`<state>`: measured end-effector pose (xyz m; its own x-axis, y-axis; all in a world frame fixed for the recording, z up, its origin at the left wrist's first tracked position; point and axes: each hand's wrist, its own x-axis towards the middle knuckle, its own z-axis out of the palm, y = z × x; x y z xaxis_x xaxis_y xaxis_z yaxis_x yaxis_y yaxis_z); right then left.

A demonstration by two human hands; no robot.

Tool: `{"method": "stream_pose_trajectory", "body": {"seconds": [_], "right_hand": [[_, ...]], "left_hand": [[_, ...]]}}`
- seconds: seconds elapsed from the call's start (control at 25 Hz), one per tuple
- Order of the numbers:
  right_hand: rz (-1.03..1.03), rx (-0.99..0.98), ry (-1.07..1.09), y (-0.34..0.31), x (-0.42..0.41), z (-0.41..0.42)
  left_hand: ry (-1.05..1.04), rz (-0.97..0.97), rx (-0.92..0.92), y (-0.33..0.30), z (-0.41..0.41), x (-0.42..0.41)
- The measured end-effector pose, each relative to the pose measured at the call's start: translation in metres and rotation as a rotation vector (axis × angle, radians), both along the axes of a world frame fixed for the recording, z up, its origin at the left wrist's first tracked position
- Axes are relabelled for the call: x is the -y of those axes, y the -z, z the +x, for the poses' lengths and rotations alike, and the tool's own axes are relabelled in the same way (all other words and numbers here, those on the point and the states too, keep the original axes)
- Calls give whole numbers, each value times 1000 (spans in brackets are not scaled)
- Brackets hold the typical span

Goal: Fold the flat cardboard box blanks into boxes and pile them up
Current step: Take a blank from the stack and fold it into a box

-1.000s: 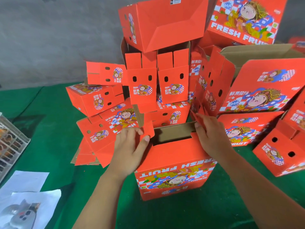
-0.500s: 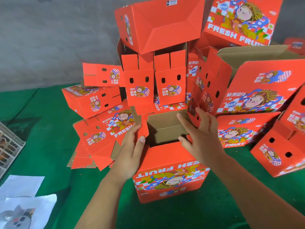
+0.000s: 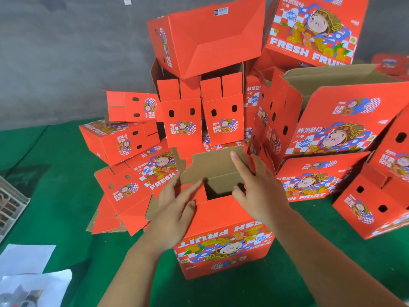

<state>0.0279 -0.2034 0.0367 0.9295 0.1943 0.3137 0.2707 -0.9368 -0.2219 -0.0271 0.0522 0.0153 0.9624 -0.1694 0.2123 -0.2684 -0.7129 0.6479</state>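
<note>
Standing box (image 3: 223, 238): upright on the green bench (image 3: 55, 187), top open.
Left hand (image 3: 174, 209): fingers straight, pressing the left flap (image 3: 197, 193).
Right hand (image 3: 259, 191): fingers loosely spread over the opening, gripping nothing.
Pile (image 3: 199, 111): folded boxes just behind.

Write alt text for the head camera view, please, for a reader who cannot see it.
Two hands, left hand and right hand, fold the top flaps of an open red fruit box on a green mat. Behind it is a pile of boxes.
</note>
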Motion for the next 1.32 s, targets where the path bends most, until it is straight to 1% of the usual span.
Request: {"method": "stream_pose_trajectory", "body": {"seconds": [0.04,0.12,0.24,0.28,0.32,0.4,0.44,0.48,0.52,0.56,0.6,0.64,0.68,0.76,0.8,0.88,0.96,1.0,1.04,1.08,1.12,1.16,1.2,1.24,1.32], "right_hand": [[-14,-1,13,0,-2,-1],[-34,12,24,-2,-3,-4],[81,42,-43,-2,0,-14],[117,33,-61,-1,2,-17],[97,27,-64,0,5,-19],[-35,33,-55,4,10,-22],[-29,26,-54,6,11,-22],[78,-1,-48,5,12,-22],[297,-42,-27,2,11,-22],[565,-76,0,-3,10,-20],[772,-74,25,-5,12,-16],[846,-79,36,-8,16,-12],[768,-161,27,-10,21,-7],[409,-425,-11,-11,28,0],[245,-500,-9,-11,27,0],[20,-469,96,-10,16,-4],[-76,-414,174,-8,5,-6],[-54,-406,170,-8,3,-7],[34,-403,154,-10,5,-5],[186,-413,132,-13,8,-4],[377,-420,110,-17,14,-2],[557,-425,103,-23,19,-2],[686,-455,113,-28,23,-5],[738,-494,135,-30,27,-8],[741,-485,173,-40,30,-18]], "left_hand": [[-22,41,-1,-1,0,1],[-106,108,-60,-6,2,4],[-181,275,-192,-12,11,4],[-196,271,-244,-13,15,6],[-210,244,-278,-13,19,7],[-244,196,-229,-12,24,9],[-274,111,-165,-8,22,8],[-303,-51,-90,-5,20,7],[-332,-228,-59,-2,17,5],[-336,-332,-34,1,16,2],[-331,-352,-27,2,13,2],[-330,-309,-42,2,11,3],[-342,-232,-66,0,9,5],[-341,-27,-197,-5,8,9],[-337,20,-287,-8,8,13],[-385,123,-395,-14,10,21],[-429,266,-407,-18,11,27],[-433,215,-384,-16,14,25],[-436,26,-371,-17,14,23],[-481,-292,-361,-15,13,22],[-537,-626,-419,-19,4,23],[-530,-906,-524,-22,-2,24],[-510,-1054,-580,-28,-7,28],[-471,-1104,-605,-34,-12,29],[-457,-1155,-518,-54,-19,27]]}}
